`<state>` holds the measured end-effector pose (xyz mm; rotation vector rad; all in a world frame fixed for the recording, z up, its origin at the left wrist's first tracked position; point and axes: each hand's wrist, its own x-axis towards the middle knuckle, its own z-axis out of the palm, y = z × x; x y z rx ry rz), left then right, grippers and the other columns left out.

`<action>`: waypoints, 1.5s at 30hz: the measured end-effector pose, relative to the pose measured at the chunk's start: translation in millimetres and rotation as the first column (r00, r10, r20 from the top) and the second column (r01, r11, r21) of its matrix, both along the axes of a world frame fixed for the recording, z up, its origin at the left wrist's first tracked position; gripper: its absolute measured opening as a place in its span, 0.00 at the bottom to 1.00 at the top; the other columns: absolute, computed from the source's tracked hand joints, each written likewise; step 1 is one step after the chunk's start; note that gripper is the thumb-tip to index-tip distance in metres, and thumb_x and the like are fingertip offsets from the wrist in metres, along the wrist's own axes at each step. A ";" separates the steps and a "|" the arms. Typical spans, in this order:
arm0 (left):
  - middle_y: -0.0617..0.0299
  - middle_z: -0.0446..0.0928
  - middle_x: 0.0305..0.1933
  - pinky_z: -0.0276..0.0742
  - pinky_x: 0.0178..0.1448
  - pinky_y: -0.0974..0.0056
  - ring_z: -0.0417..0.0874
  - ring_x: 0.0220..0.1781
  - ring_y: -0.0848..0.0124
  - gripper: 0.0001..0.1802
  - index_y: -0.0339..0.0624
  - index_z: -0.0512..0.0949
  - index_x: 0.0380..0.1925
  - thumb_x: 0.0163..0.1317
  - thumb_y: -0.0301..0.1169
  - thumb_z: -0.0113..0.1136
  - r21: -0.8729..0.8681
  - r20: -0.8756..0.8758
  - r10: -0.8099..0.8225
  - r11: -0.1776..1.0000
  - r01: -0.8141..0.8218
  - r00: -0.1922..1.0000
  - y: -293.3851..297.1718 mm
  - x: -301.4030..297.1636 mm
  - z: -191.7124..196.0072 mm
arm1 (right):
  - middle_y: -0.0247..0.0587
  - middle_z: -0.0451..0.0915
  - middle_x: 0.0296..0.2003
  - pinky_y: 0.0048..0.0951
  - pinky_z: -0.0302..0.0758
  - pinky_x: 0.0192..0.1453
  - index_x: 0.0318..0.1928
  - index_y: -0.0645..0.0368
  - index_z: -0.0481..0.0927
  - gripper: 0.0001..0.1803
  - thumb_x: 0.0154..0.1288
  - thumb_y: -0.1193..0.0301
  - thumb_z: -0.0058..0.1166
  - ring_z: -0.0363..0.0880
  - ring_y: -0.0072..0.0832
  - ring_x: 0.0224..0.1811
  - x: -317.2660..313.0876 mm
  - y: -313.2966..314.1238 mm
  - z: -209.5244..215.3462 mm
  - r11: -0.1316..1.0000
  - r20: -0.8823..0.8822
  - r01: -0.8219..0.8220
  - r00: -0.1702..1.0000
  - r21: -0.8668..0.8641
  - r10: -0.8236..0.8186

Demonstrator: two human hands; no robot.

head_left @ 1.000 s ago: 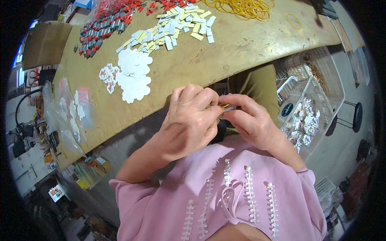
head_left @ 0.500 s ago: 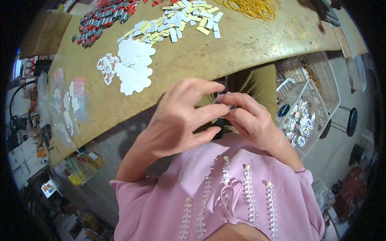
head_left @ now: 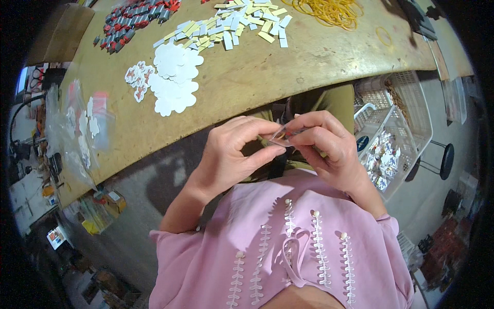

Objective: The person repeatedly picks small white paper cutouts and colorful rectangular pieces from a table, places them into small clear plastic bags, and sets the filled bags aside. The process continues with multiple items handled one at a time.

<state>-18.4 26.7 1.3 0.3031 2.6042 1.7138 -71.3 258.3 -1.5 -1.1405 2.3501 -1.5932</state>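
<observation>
Between my two hands, in front of my lap, is a small clear plastic bag (head_left: 279, 137) with bits of red and yellow showing through it. My left hand (head_left: 226, 153) pinches the bag's left edge between thumb and fingers. From the other side my right hand (head_left: 332, 147) grips it, fingers curled round it, so part of the bag and its contents is hidden. Beyond the left hand, on the table (head_left: 247, 85), lie overlapping white scalloped cards (head_left: 175, 77) and a cluster of small printed cut-outs (head_left: 139, 80).
Farther back are yellow and pale rectangular pieces (head_left: 231, 28), grey-and-red cylindrical parts (head_left: 131, 23) and yellow rubber bands (head_left: 334, 14). Clear bags (head_left: 74, 129) lie at the table's left edge. At right, a white plastic basket (head_left: 423, 110) stands near a crate of small packets (head_left: 382, 162).
My left hand, its fingers spread half a second ago, has closed in a pinch on the bag's edge. More of the bag shows between the hands.
</observation>
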 end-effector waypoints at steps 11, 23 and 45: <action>0.53 0.88 0.46 0.82 0.51 0.68 0.87 0.46 0.72 0.07 0.30 0.86 0.45 0.72 0.16 0.62 0.400 0.175 0.069 0.907 -0.135 0.982 10.9 13.8 -18.1 | 0.33 0.85 0.45 0.24 0.80 0.55 0.50 0.65 0.84 0.07 0.75 0.77 0.65 0.83 0.18 0.49 0.6 1.4 -7.0 0.931 0.765 0.272 0.644 -0.243 0.011; 0.56 0.85 0.35 0.83 0.40 0.57 0.87 0.36 0.57 0.08 0.41 0.85 0.37 0.57 0.23 0.75 -0.011 -0.106 0.200 0.979 -0.202 0.974 32.2 -4.0 -15.1 | 0.39 0.90 0.38 0.24 0.83 0.45 0.48 0.68 0.86 0.06 0.77 0.79 0.59 0.87 0.20 0.39 8.3 -6.0 -8.6 0.977 0.519 0.214 0.833 0.020 -0.193; 0.40 0.75 0.74 0.69 0.78 0.47 0.75 0.75 0.44 0.29 0.34 0.73 0.72 0.78 0.41 0.58 -0.621 -0.520 0.575 0.253 -0.742 0.631 -280.6 39.5 -33.9 | 0.60 0.86 0.36 0.49 0.81 0.46 0.44 0.62 0.86 0.08 0.71 0.71 0.60 0.87 0.56 0.40 -30.2 378.2 -157.3 0.172 -0.195 0.305 0.862 0.937 -0.469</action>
